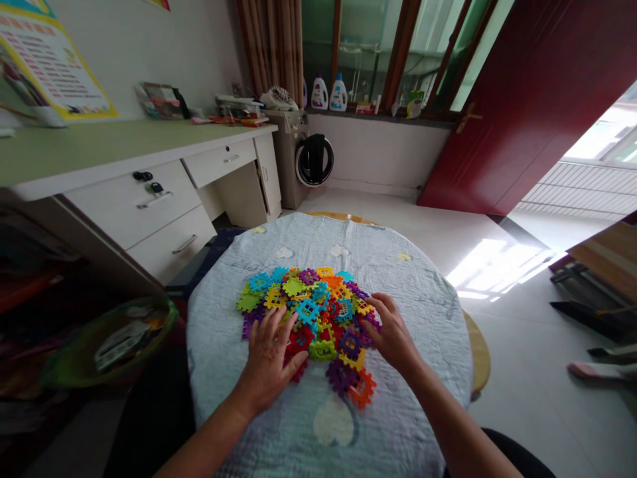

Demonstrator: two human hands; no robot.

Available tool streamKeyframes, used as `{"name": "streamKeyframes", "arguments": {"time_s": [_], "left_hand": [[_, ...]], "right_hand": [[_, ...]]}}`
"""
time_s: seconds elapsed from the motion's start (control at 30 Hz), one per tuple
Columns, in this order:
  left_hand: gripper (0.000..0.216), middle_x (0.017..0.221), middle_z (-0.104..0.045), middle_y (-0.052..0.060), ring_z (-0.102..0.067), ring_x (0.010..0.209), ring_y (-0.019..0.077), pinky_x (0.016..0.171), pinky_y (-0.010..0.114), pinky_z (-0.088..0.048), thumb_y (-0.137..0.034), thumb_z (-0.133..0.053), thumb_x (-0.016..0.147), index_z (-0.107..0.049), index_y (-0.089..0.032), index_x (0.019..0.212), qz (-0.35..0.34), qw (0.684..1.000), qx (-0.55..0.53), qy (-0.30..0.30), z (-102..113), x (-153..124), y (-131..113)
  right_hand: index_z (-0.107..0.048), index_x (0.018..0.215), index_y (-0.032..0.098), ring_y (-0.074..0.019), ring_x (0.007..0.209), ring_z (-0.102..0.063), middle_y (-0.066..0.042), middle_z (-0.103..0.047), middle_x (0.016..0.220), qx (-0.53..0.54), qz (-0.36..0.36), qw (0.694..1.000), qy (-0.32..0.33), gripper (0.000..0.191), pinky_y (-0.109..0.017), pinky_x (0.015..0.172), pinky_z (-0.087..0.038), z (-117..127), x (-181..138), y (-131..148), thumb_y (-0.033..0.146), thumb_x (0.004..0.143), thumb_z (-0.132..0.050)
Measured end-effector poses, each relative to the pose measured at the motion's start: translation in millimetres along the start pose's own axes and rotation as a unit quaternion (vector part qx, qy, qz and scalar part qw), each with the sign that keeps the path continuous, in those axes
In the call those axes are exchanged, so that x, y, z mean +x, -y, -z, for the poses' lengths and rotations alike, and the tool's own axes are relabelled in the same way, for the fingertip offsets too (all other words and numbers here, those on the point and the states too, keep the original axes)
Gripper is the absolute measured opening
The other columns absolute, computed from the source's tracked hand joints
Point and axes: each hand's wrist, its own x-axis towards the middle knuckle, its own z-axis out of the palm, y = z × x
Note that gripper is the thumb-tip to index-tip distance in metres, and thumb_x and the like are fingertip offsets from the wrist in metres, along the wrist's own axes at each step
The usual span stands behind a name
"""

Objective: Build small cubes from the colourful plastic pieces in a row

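A heap of plastic interlocking tiles (307,310) in blue, green, yellow, red, purple and orange lies on the cloth-covered round table (398,398). My left hand (270,355) rests at the heap's left front edge, fingers spread, near red tiles (300,338). At the right edge is my right hand (391,328), its fingers apart and curved beside purple tiles (371,325). Neither hand shows a tile in its grasp. An orange tile (362,389) and a purple tile (341,376) lie at the front of the heap. Some tiles under my fingers are hidden.
A desk (134,149) with drawers stands at the left, with a washing machine (293,159) beyond it. Detergent bottles (338,94) line the windowsill. A red door (517,113) stands at the right. A green basket (109,345) sits low at the left.
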Motion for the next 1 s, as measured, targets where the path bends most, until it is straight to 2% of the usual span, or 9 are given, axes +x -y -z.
{"name": "streamKeyframes", "arguments": {"time_s": [0.1,0.23,0.33,0.4,0.53,0.6,0.67,0.83,1.0], "left_hand": [[0.059,0.146,-0.040,0.016,-0.034,0.138,0.0335,0.111,0.056,-0.027,-0.050,-0.049,0.090,-0.041,-0.023,0.141,0.033,0.999,0.000,-0.027,6.9,6.2,27.5],[0.053,0.144,-0.043,0.016,-0.034,0.137,0.0347,0.110,0.055,-0.030,-0.051,-0.045,0.090,-0.049,-0.021,0.134,0.124,0.989,0.020,-0.073,5.4,24.5,73.3],[0.054,0.138,-0.048,0.017,-0.038,0.134,0.0361,0.108,0.056,-0.032,-0.054,-0.044,0.089,-0.052,-0.018,0.129,0.176,0.981,0.027,-0.081,-4.4,41.5,99.8],[0.055,0.131,-0.055,0.018,-0.046,0.127,0.0346,0.105,0.054,-0.037,-0.054,-0.042,0.089,-0.053,-0.016,0.127,0.181,0.982,0.005,-0.061,-12.4,51.6,108.7],[0.048,0.123,-0.063,0.014,-0.056,0.118,0.0295,0.102,0.049,-0.042,-0.052,-0.040,0.091,-0.057,-0.018,0.120,0.177,0.982,-0.043,-0.054,-22.5,62.6,108.7],[0.044,0.121,-0.064,0.012,-0.058,0.116,0.0281,0.102,0.048,-0.043,-0.052,-0.041,0.091,-0.060,-0.019,0.114,0.177,0.980,-0.062,-0.070,-22.4,62.7,105.5],[0.042,0.117,-0.066,0.011,-0.060,0.113,0.0264,0.101,0.045,-0.044,-0.051,-0.042,0.091,-0.061,-0.019,0.111,0.177,0.976,-0.097,-0.081,-19.7,61.1,103.3],[0.038,0.110,-0.067,0.010,-0.061,0.109,0.0244,0.101,0.042,-0.046,-0.049,-0.044,0.091,-0.061,-0.019,0.105,0.180,0.964,-0.155,-0.115,-14.1,58.7,103.1],[0.036,0.114,-0.063,0.012,-0.057,0.115,0.0267,0.106,0.045,-0.042,-0.049,-0.047,0.089,-0.062,-0.018,0.101,0.177,0.963,-0.150,-0.133,-16.5,59.2,104.3]], "right_hand": [[-0.063,0.117,0.026,-0.0281,0.122,-0.046,-0.010,-0.052,0.128,-0.015,0.045,0.997,0.061,0.033,-0.051,0.105,-0.039,5.1,-2.0,17.1,0.032,0.085,-0.061],[-0.068,0.111,0.030,-0.0302,0.129,-0.039,-0.007,-0.048,0.138,-0.046,0.085,0.982,0.160,0.029,-0.052,0.106,-0.035,1.7,-4.1,35.3,0.033,0.083,-0.065],[-0.073,0.089,0.027,-0.0312,0.127,-0.040,-0.006,-0.055,0.131,-0.096,0.058,0.981,0.156,0.012,-0.054,0.106,-0.033,-2.7,1.5,36.5,0.033,0.084,-0.064],[-0.072,0.082,0.024,-0.0291,0.122,-0.044,-0.008,-0.059,0.123,-0.114,0.036,0.985,0.121,0.017,-0.052,0.104,-0.036,-5.6,9.7,34.4,0.031,0.089,-0.058],[-0.068,0.110,0.026,-0.0268,0.123,-0.044,-0.008,-0.060,0.127,-0.103,0.047,0.990,0.084,0.024,-0.048,0.104,-0.037,-19.4,30.1,34.7,0.029,0.093,-0.051],[-0.060,0.127,0.031,-0.0292,0.130,-0.039,-0.007,-0.055,0.137,-0.107,0.055,0.988,0.093,0.035,-0.051,0.107,-0.034,-31.4,37.8,37.0,0.029,0.093,-0.052],[-0.056,0.132,0.034,-0.0313,0.133,-0.035,-0.005,-0.051,0.142,-0.116,0.057,0.986,0.109,0.041,-0.055,0.108,-0.031,-43.4,42.4,39.0,0.029,0.091,-0.054],[-0.068,0.106,0.030,-0.0264,0.119,-0.045,-0.004,-0.061,0.120,-0.105,0.058,0.986,0.113,0.022,-0.046,0.105,-0.034,-53.1,43.2,41.7,0.023,0.086,-0.062],[-0.065,0.092,0.024,-0.0225,0.100,-0.050,-0.005,-0.059,0.100,-0.096,0.021,0.992,0.079,0.017,-0.037,0.089,-0.040,-42.7,39.1,37.8,0.014,0.080,-0.058]]}}
